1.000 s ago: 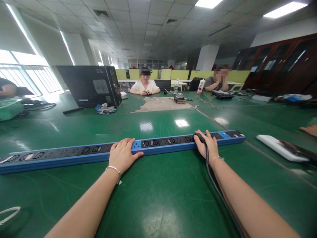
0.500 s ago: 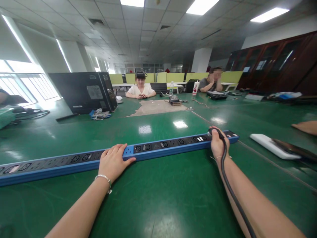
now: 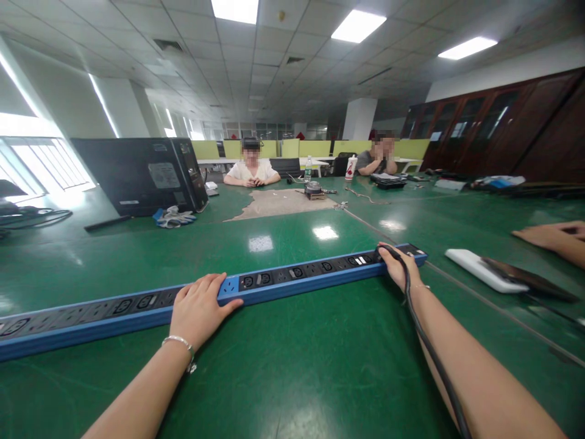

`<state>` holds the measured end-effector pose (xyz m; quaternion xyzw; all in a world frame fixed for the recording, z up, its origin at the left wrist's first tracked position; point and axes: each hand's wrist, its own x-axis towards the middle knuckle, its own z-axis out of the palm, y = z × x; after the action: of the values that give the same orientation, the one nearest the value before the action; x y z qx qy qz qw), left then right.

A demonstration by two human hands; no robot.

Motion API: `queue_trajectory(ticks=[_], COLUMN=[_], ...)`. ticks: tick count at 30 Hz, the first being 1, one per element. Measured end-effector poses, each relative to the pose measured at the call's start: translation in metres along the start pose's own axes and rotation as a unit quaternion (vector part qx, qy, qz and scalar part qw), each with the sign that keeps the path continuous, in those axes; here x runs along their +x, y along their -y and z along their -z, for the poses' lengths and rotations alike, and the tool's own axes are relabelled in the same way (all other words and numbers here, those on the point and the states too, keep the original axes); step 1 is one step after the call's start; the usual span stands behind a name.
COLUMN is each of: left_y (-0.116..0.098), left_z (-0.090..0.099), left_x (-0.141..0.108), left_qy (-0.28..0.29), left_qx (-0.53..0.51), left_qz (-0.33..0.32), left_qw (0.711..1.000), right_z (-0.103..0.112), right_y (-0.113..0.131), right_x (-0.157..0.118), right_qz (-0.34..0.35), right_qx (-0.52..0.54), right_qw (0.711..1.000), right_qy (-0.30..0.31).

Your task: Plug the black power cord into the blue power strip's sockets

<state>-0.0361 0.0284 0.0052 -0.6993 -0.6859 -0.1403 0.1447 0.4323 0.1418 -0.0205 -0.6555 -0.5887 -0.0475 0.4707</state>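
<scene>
A long blue power strip (image 3: 301, 286) with black sockets runs across the green table, its right end farther from me. My left hand (image 3: 196, 308) grips it beside the blue socket section, fingers over the top and thumb along the near side. Near the strip's far right end, my right hand (image 3: 400, 265) is closed around the plug of a black cable (image 3: 423, 329). The plug is down at the sockets and mostly hidden by my fingers, so I cannot tell how deep it sits. The cable trails back along my right forearm.
A white device (image 3: 479, 268) with a dark flat object (image 3: 528, 279) lies right of the strip, near another person's hand (image 3: 543, 235). A black computer case (image 3: 137, 174) and gloves (image 3: 173, 217) stand back left. Two people sit across the table.
My right hand has tilted lower over the strip's sockets with the plug. My left hand keeps its hold. The whole view has shifted slightly, so things appear farther left.
</scene>
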Motion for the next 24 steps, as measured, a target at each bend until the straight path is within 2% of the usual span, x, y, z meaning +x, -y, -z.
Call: queue_trajectory(ticks=[4, 9, 13, 17, 19, 22, 24], left_y=[0.0, -0.001, 0.0, 0.0, 0.0, 0.0, -0.001], left_z=[0.0, 0.001, 0.0, -0.001, -0.001, 0.0, 0.001], left_x=[0.0, -0.001, 0.0, 0.0, 0.0, 0.0, 0.0], left_qy=[-0.004, -0.002, 0.0, 0.0, 0.0, 0.004, 0.007], left_qx=[-0.002, 0.0, -0.002, 0.0, 0.005, 0.011, 0.015], left_qz=[0.0, -0.004, 0.0, 0.003, 0.002, 0.003, 0.004], left_qw=[1.0, 1.0, 1.0, 1.0, 1.0, 1.0, 1.0], right_z=[0.001, 0.002, 0.0, 0.0, 0.005, 0.018, 0.025], right_y=[-0.002, -0.009, -0.011, -0.004, -0.002, -0.005, -0.011], right_x=[-0.001, -0.005, -0.003, 0.0, 0.001, 0.004, 0.005], right_qz=[-0.022, 0.025, 0.032, 0.011, -0.014, -0.058, -0.08], right_qx=[-0.045, -0.108, -0.111, -0.037, 0.043, 0.14, 0.149], right_qw=[0.998, 0.992, 0.992, 0.999, 0.998, 0.982, 0.98], right_qy=[0.04, 0.056, 0.041, 0.015, -0.036, -0.11, -0.101])
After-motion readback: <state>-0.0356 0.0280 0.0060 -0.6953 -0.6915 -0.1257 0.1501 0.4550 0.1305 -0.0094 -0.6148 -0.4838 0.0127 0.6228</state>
